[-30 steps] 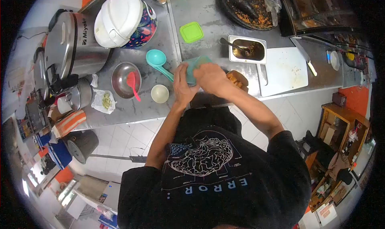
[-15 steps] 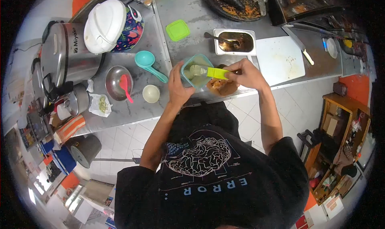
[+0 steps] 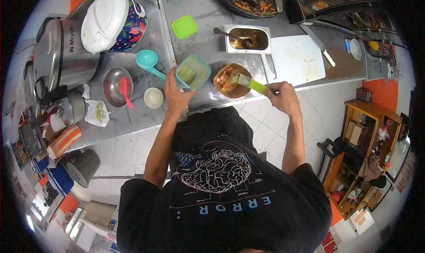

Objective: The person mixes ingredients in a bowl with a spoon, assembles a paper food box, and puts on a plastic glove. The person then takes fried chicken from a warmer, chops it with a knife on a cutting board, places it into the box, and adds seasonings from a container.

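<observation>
My left hand [image 3: 176, 95] is closed around the side of a square teal plastic container [image 3: 203, 79], with pale green crumbly stuff at its bottom. In my right hand [image 3: 285, 98] is a small lime-green scoop [image 3: 254, 85], gripped by its handle. Its pale greenish head lies over a brown paper food box [image 3: 237, 92], which holds orange-brown pieces of food. A square green lid [image 3: 184, 27] rests on the counter beyond the container.
Left are a turquoise ladle [image 3: 147, 59], cream cup [image 3: 153, 98], metal bowl [image 3: 108, 87] with a pink spoon, and large pots. A steel tray [image 3: 247, 50] with a spoon, white cutting board [image 3: 301, 69], and knife [image 3: 328, 58] sit right; a stone mortar [image 3: 265, 9] stands behind.
The scoop has come out of the teal container and moved right, over the paper box. My left hand and the container have shifted left, away from the box.
</observation>
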Demonstrator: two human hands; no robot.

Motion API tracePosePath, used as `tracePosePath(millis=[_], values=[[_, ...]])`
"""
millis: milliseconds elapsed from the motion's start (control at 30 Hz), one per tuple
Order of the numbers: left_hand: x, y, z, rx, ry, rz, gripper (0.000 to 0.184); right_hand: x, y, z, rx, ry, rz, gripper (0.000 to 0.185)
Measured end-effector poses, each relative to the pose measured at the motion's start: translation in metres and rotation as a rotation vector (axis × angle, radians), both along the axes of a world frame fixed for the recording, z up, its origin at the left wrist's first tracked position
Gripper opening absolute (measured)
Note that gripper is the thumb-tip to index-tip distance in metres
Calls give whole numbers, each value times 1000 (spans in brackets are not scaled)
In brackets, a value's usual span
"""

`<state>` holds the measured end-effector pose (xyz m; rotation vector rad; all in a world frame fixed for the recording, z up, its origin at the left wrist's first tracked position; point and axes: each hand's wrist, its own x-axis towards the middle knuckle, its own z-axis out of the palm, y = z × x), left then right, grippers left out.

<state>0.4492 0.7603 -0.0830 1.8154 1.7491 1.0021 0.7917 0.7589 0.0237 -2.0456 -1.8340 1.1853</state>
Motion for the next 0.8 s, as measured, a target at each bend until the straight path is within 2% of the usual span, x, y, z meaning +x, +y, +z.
tracePosePath(millis=[67, 167, 400, 467, 567, 633, 800], values=[[-1, -2, 0, -9, 15, 9, 88, -5, 3, 3, -27, -106, 2, 21], [0, -5, -2, -9, 11, 28, 88, -9, 4, -7, 42, -134, -4, 21], [2, -12, 1, 2, 6, 52, 90, -16, -4, 5, -45, -176, 77, 18], [3, -16, -1, -16, -3, 56, 92, -22, -9, 2, 81, -330, 60, 17], [4, -16, 0, 11, -22, 45, 91, -33, -7, 3, 35, -426, 29, 18], [3, -18, 0, -42, -15, 33, 86, -33, -7, 4, 50, -398, 37, 18], [5, -21, 4, -14, -2, 17, 86, -31, -10, 13, 34, -367, 55, 18]])
